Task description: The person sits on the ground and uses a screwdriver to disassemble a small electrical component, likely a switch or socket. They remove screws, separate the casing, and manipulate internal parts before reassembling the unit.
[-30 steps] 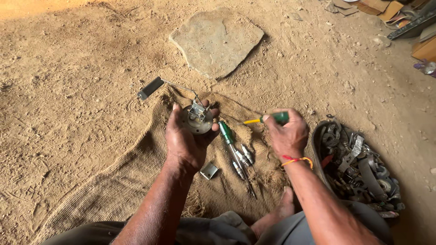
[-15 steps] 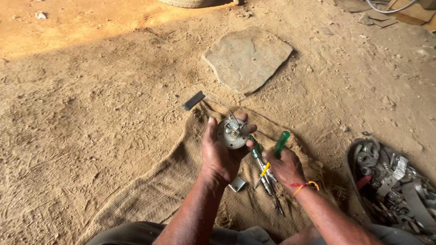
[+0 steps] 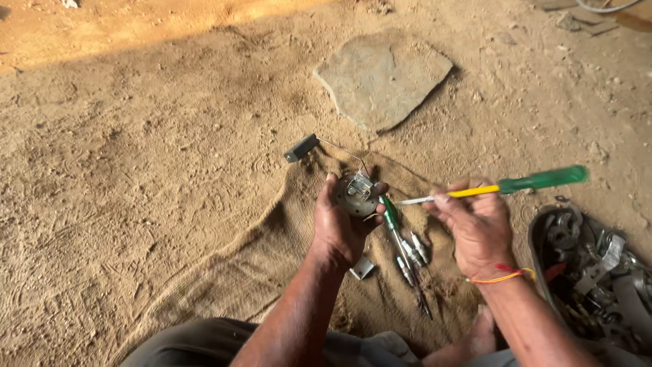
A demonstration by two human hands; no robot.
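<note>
Left hand [image 3: 339, 228]: fingers closed around a round metal part [image 3: 354, 196], held above the burlap cloth [image 3: 224, 272], near its far edge.
Round metal part: a thin wire arm runs from it to a dark rectangular block [image 3: 301, 147] that hangs past the cloth's far corner.
Right hand [image 3: 475, 228]: fingers clamped on a screwdriver [image 3: 502, 187] with a yellow and green handle; its tip points at the round part, just short of it.
On the cloth between the hands: a second green-handled tool [image 3: 401, 238], several small metal pieces [image 3: 413, 253] and a small grey bracket [image 3: 362, 268].
Right edge of cloth: dark basin of scrap metal parts [image 3: 591, 265].
Beyond the cloth: flat stone [image 3: 384, 76] on the sandy floor [image 3: 136, 136].
</note>
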